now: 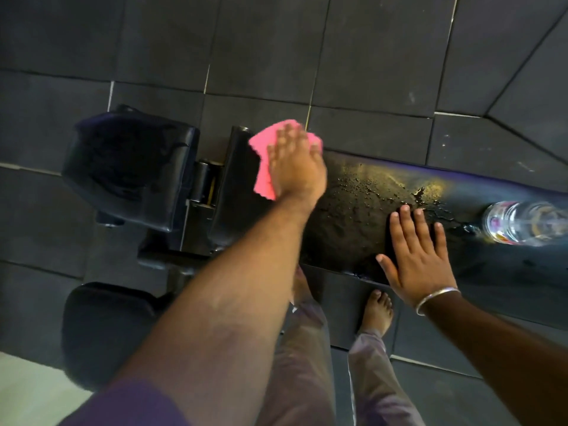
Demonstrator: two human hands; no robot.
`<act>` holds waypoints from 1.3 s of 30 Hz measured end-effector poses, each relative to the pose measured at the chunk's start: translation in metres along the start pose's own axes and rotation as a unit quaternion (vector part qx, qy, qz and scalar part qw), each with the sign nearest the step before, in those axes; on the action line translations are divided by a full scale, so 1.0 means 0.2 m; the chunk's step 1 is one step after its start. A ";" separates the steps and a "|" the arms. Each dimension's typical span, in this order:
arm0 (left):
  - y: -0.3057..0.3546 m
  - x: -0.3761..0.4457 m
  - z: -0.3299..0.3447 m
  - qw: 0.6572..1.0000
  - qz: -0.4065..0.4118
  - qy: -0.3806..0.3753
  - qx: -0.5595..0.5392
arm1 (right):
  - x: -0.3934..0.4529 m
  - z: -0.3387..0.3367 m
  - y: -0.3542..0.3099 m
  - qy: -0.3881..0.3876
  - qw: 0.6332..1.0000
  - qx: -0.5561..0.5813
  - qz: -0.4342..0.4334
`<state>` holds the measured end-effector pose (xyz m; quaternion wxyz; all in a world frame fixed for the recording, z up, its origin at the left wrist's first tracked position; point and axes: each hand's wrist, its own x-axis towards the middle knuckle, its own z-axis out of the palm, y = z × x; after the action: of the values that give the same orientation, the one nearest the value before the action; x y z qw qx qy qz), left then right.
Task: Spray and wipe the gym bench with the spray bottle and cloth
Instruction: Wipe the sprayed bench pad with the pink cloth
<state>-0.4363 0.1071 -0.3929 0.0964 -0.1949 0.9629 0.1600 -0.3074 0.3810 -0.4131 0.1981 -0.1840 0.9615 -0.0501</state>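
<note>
L hand [296, 167] fingers flat on pink cloth [264, 155]; R hand [415, 256] open on wet bench [353, 222], bottle [522, 222] beside.

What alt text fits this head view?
A person's left hand presses a pink cloth flat on a wet black gym bench, while the open right hand rests beside a clear bottle standing on the pad.
</note>
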 end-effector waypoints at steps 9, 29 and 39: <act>-0.46 -0.70 0.03 0.918 0.375 -0.100 0.081 | -0.04 -0.02 0.07 0.003 0.998 0.058 0.015; -0.17 -0.65 0.12 0.983 0.166 -0.028 0.070 | -0.36 0.00 0.29 0.016 0.998 0.058 0.019; 0.76 -0.70 0.44 0.942 0.313 -0.061 0.105 | -0.54 0.05 0.42 0.036 0.979 0.090 0.181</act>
<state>-0.3607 0.3194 -0.3991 0.1196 0.1376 0.9790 0.0917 -0.2394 0.4988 -0.3965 0.1847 0.0137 0.9770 -0.1059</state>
